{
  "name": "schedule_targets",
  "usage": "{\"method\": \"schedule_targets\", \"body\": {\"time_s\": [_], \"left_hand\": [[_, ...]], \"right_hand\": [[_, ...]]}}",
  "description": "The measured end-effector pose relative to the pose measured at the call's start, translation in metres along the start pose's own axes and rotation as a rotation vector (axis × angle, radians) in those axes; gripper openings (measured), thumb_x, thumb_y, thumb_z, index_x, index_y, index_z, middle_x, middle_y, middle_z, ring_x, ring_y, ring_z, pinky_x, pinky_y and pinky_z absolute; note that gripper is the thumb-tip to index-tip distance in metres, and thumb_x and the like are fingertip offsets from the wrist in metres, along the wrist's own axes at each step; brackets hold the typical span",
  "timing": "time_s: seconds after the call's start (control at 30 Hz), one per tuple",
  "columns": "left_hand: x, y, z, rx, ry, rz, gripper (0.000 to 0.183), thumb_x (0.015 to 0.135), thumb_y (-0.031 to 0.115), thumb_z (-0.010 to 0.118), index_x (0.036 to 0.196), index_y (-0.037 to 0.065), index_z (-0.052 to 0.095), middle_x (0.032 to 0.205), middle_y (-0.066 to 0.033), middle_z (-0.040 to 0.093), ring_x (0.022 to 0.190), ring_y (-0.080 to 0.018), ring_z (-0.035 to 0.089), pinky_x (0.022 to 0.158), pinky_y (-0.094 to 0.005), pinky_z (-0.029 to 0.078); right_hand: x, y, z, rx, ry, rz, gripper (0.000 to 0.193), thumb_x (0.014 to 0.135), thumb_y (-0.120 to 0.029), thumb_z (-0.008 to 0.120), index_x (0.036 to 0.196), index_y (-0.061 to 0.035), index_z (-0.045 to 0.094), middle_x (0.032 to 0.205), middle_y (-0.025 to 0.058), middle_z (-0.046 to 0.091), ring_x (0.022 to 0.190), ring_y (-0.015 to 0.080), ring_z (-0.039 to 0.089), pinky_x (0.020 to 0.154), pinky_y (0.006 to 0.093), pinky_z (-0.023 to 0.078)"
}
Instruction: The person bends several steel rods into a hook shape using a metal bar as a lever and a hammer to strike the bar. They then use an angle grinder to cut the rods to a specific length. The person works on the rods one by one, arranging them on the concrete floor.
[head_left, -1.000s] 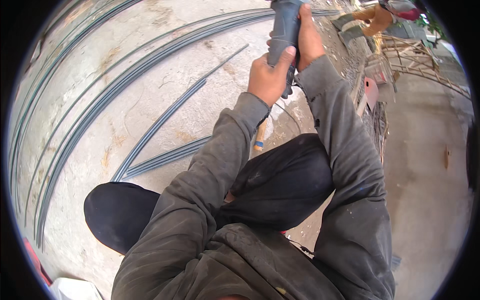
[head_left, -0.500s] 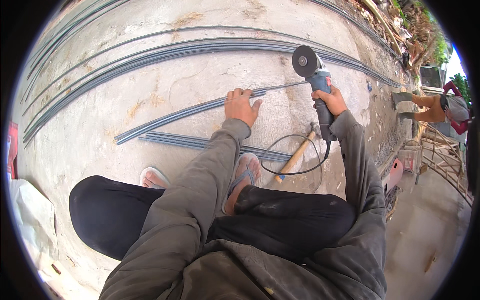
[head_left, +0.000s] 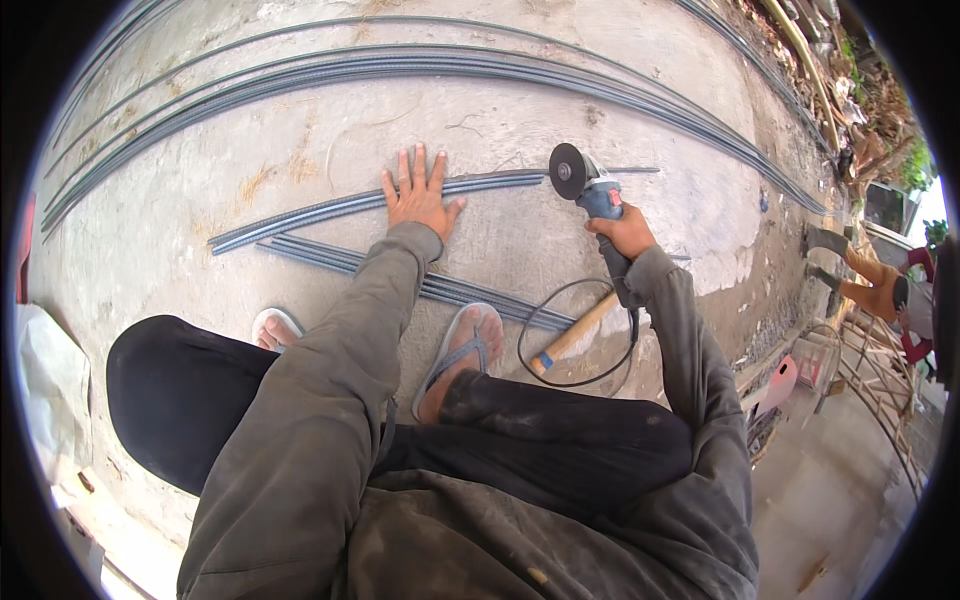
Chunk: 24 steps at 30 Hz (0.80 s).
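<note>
My left hand (head_left: 422,198) lies spread over a short bundle of steel rebar (head_left: 310,215) on the concrete, its fingers reaching past the bars. My right hand (head_left: 628,233) grips an angle grinder (head_left: 603,200) by its dark body. The grinder's black cutting disc (head_left: 567,171) is held by the right end of that bundle; whether it touches a bar I cannot tell. One bar sticks out to the right beyond the disc. Closer to my feet lies a second rebar bundle (head_left: 470,292). A hammer's wooden handle (head_left: 575,335) rests beneath the grinder's looped black cord (head_left: 578,384).
Long rebar lengths (head_left: 400,65) curve across the floor beyond my hands. My sandalled foot (head_left: 465,345) is close to the second bundle. At the far right another person (head_left: 880,285) stands near debris and a pink-red panel (head_left: 778,385). Pale sheeting (head_left: 50,380) lies at left.
My left hand has slid left along the bundle and its fingers have spread. The grinder in my right hand has come left and down, bringing its disc to the bundle's end.
</note>
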<state>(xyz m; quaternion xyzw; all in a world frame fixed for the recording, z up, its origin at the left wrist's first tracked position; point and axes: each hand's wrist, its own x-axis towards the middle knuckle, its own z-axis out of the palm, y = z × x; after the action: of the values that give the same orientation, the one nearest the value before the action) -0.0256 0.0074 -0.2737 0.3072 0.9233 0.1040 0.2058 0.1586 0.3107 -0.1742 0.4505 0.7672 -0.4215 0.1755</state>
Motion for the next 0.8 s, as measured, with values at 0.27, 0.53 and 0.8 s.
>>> {"method": "schedule_targets", "body": {"time_s": [0.27, 0.53, 0.8], "left_hand": [[0.0, 0.001, 0.005, 0.057, 0.042, 0.008, 0.087, 0.098, 0.061, 0.054, 0.167, 0.024, 0.016, 0.173, -0.0148, 0.005, 0.159, -0.0377, -0.004, 0.125, -0.0637, 0.0], [-0.002, 0.005, -0.005, 0.041, 0.026, 0.005, 0.09, 0.096, 0.062, 0.057, 0.167, 0.024, 0.016, 0.173, -0.0141, 0.005, 0.16, -0.0366, -0.003, 0.125, -0.063, -0.001], [-0.005, 0.003, -0.001, 0.011, 0.028, 0.001, 0.093, 0.095, 0.064, 0.056, 0.167, 0.021, 0.015, 0.174, -0.0143, 0.004, 0.16, -0.0366, -0.004, 0.125, -0.063, -0.001]], "right_hand": [[0.009, 0.01, 0.004, -0.012, -0.026, -0.007, 0.047, 0.073, -0.028, 0.084, 0.104, 0.006, 0.073, 0.088, 0.0146, 0.074, 0.079, 0.0227, 0.071, 0.074, 0.0362, 0.054], [0.008, 0.002, 0.003, -0.013, -0.047, 0.02, 0.044, 0.074, -0.025, 0.083, 0.104, 0.006, 0.072, 0.086, 0.0141, 0.073, 0.072, 0.0224, 0.07, 0.069, 0.0368, 0.055], [0.004, -0.009, 0.008, 0.061, -0.062, 0.034, 0.041, 0.075, -0.023, 0.083, 0.1, 0.0073, 0.07, 0.081, 0.0133, 0.07, 0.062, 0.0214, 0.067, 0.059, 0.0362, 0.054]]}}
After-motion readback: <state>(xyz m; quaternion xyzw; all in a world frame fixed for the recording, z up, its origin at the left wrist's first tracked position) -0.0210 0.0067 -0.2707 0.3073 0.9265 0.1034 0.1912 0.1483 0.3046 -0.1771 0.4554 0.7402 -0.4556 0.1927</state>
